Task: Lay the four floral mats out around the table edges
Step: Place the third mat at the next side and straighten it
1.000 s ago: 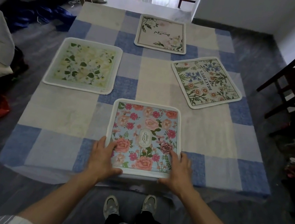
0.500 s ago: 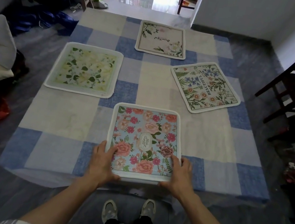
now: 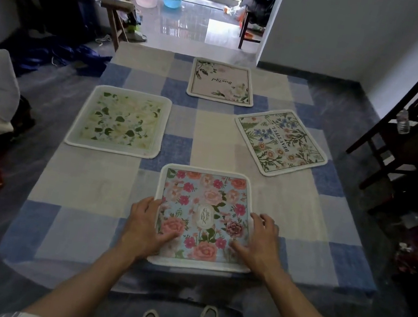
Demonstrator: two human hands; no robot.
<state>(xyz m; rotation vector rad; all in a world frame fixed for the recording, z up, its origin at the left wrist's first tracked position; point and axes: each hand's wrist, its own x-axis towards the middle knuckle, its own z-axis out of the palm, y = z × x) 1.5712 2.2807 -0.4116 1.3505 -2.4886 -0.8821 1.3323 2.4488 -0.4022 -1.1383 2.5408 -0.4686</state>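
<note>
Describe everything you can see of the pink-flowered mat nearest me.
The pink-flowered mat is squarish, soft-looking, with rounded corners and a whitish fuzzy border. Pink and red blooms cover a pale blue ground around a white oval label reading GARDEN. It lies flat on the checked tablecloth at the near edge. The left hand and right hand rest on its sides.

On the worktop [image 3: 85, 187], near mat [image 3: 204, 199], far mat [image 3: 221, 82], left mat [image 3: 119, 120] and right mat [image 3: 280, 143] each lie by their edge.

Single head view, looking forward-down over table [image 3: 117, 198], close.
</note>
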